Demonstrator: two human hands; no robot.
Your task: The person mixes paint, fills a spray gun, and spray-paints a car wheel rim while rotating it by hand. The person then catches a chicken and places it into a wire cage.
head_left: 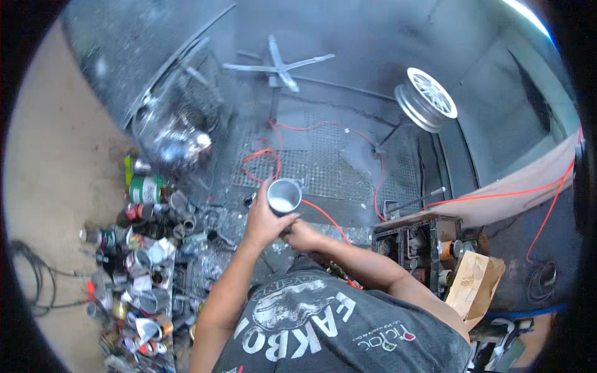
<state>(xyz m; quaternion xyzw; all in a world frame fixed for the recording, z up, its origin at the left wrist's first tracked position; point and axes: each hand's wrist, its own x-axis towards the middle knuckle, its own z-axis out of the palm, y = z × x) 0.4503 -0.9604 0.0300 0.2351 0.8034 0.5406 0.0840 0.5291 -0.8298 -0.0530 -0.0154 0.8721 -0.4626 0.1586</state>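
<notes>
In front of my waist I hold a round metal paint cup (284, 196), its top uncovered and some pale liquid at the bottom. My left hand (264, 219) wraps around the cup's left side, with the thumb across its near side. Just below, my right hand (303, 236) is closed on a dark part under the cup, which looks like the grip of a spray gun; most of it is hidden by my fingers. An orange air hose (329, 215) passes close by on the right and runs under my right forearm.
A silver wheel rim (430, 93) sits on a stand at the far right. Ahead stands a cross-shaped metal stand (278, 64). Paint cans (147, 189) and cups crowd the left side. Right of me are a dark shelf (429, 239) and a cardboard box (475, 286). Orange hose loops (261, 163) lie on the floor.
</notes>
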